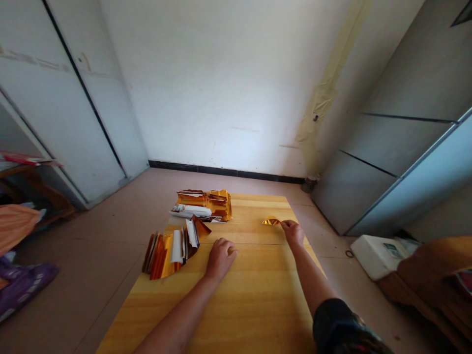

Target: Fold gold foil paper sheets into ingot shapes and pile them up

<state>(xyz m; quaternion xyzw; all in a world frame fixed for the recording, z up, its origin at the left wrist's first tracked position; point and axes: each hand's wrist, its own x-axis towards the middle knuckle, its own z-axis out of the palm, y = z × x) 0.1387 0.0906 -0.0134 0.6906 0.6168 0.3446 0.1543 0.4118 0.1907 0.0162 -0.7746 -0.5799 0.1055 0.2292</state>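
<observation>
My right hand (294,233) is over the right side of the wooden table (258,295), pinching the end of a small shiny gold foil paper piece (272,221). The foil points leftward from my fingertips. My left hand (221,256) rests on the tabletop near the middle, fingers loosely bent and thumb apart, with nothing visible in it. Just left of it lies a fanned stack of folded gold and white foil papers (171,250). Behind that, at the table's far left corner, sits a second pile of similar folded papers (204,204).
A white wall (221,98) rises beyond the table. To the right stand a grey refrigerator (368,162) and a white box (376,255) beside wooden furniture (435,275). A purple bag (27,287) lies at the left, near white cabinet doors (70,98).
</observation>
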